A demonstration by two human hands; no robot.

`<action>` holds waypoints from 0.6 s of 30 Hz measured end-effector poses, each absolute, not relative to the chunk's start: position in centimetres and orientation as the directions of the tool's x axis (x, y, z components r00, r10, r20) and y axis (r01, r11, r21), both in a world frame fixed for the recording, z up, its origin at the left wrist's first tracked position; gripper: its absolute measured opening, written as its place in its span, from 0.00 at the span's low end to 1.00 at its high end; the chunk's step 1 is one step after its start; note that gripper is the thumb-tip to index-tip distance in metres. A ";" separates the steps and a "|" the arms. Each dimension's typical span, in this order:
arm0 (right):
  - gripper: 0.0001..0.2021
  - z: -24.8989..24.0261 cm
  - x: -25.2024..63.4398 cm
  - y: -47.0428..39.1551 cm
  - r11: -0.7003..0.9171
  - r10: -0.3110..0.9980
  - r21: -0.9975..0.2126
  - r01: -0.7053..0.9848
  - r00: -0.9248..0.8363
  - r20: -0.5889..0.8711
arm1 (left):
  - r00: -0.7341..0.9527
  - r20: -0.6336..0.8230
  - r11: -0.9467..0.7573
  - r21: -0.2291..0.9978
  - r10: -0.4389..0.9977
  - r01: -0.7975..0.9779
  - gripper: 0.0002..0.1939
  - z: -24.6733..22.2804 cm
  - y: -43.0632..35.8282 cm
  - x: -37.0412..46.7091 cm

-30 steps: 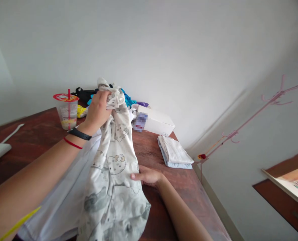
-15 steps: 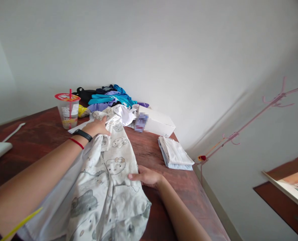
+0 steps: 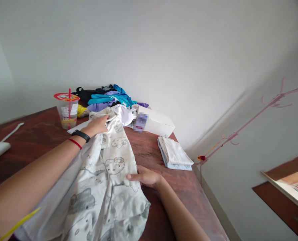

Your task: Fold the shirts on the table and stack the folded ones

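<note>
A white cat-print shirt lies lengthwise on the dark red-brown table, partly folded, its near end running out of view. My left hand is at its far end, with fingers bent onto the fabric near the collar; the fingertips are partly hidden. At the shirt's right edge, my right hand grips the cloth, thumb on top and fingers underneath. Plain pale cloth spreads out to the left, under my left forearm.
Behind the shirt, a heap of clothes lies against the wall beside a white box. A lidded plastic cup with a straw stands left. Folded cloths lie right, near the table edge. A pink coat rack leans beyond.
My left hand has slid slightly forward along the shirt, and its thumb, visible before, is now tucked in. My right hand keeps its hold on the edge.
</note>
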State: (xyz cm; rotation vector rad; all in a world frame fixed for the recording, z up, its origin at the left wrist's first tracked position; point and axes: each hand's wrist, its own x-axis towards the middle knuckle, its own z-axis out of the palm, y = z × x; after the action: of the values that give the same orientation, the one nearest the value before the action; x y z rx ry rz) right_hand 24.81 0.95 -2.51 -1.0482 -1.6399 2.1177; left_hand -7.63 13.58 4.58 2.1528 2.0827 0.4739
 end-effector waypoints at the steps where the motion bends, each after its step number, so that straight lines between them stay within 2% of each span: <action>1: 0.36 -2.5 24.8 1.0 -0.326 0.599 -0.920 0.217 -0.706 -0.378 | 0.000 0.187 -0.056 0.292 0.982 0.955 0.39 4.7 13.7 -7.7; 5: 0.36 -2.3 24.8 1.1 -0.330 0.577 -0.909 0.255 -0.708 -0.408 | -0.052 0.388 -0.073 0.301 0.920 0.951 0.35 6.1 13.6 -7.2; 10: 0.37 -1.4 24.7 1.0 -0.313 0.543 -0.911 0.267 -0.737 -0.403 | -0.022 0.679 -0.244 0.294 0.734 0.924 0.20 8.3 11.8 -5.9; 13: 0.37 -1.0 24.7 1.0 -0.305 0.532 -0.916 0.261 -0.752 -0.391 | -0.029 0.772 -0.284 0.269 0.635 0.920 0.20 8.7 11.4 -5.9; 15: 0.37 -1.0 24.7 1.0 -0.299 0.528 -0.917 0.266 -0.754 -0.391 | -0.022 0.782 -0.294 0.260 0.623 0.920 0.24 8.2 11.9 -6.5; 16: 0.37 -0.9 24.7 0.9 -0.298 0.526 -0.917 0.267 -0.755 -0.391 | -0.013 0.750 -0.287 0.268 0.661 0.920 0.26 7.7 12.4 -6.9; 18: 0.37 -0.9 24.7 0.9 -0.299 0.522 -0.919 0.258 -0.762 -0.383 | 0.016 0.567 -0.221 0.294 0.823 0.930 0.32 6.3 13.6 -7.9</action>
State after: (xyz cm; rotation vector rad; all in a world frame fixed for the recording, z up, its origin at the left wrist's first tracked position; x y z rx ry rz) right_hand 24.66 0.92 -0.88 -0.9896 -1.7405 2.1820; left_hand -7.92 13.64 6.35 2.3469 2.0514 1.0937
